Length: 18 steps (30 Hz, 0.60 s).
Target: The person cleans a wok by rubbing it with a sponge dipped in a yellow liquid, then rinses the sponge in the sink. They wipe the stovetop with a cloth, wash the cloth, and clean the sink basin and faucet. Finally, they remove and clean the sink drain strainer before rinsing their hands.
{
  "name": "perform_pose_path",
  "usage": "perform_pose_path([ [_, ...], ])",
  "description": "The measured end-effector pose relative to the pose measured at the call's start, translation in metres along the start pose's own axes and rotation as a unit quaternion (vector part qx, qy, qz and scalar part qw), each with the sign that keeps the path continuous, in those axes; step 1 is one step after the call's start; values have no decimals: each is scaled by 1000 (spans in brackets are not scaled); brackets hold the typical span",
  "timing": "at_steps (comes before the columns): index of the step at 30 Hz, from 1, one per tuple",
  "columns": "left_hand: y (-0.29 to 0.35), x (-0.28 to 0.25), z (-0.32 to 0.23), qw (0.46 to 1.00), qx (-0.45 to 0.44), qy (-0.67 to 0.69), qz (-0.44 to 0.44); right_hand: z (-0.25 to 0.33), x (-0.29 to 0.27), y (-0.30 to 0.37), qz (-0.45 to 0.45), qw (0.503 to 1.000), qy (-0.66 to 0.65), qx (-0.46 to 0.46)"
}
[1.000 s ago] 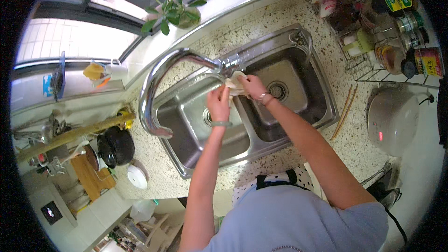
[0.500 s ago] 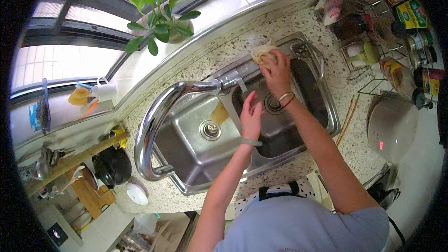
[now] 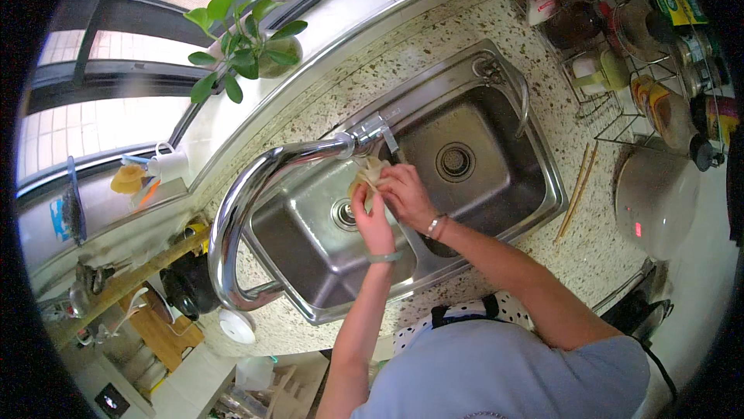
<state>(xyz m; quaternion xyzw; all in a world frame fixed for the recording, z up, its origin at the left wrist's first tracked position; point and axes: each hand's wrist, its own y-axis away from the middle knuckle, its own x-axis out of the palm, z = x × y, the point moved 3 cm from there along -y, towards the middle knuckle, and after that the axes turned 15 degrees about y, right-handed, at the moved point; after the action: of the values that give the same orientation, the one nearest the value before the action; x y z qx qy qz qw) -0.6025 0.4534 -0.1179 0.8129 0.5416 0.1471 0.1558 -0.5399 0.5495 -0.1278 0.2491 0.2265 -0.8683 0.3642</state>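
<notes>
A crumpled, pale yellowish cloth (image 3: 372,169) is bunched between my two hands, above the divider side of the left sink basin (image 3: 310,244). My left hand (image 3: 373,225), with a pale bangle at the wrist, pinches its lower part. My right hand (image 3: 408,196), with bracelets on the wrist, is closed on the cloth from the right. Just beyond the hands is the base of the chrome faucet (image 3: 256,179), whose thick spout arches to the left. My left hand partly covers the left drain (image 3: 343,213). The right basin (image 3: 496,163) shows its dark drain (image 3: 455,162).
A wire rack (image 3: 620,101) of bottles and jars stands at the right, near a pair of chopsticks (image 3: 577,190) and a rounded pale appliance (image 3: 657,206). A potted plant (image 3: 244,55) is on the window ledge. At left are a black pot (image 3: 190,283) and a white round object (image 3: 236,326).
My right hand has brought the cloth from the sink's back rim leftward and nearer. My left hand has moved left and taken hold of it too. The view has shifted slightly.
</notes>
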Motion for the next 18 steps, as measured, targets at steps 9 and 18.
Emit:
perform_pose_path([
  [9, 33, 36, -5, 985, 77, -121, 101, -218, -54, 17, -61, 949, 232, 204],
  [18, 35, 46, 1, 988, 21, -97, 122, -198, 86, 30, 148, 940, 295, 85],
])
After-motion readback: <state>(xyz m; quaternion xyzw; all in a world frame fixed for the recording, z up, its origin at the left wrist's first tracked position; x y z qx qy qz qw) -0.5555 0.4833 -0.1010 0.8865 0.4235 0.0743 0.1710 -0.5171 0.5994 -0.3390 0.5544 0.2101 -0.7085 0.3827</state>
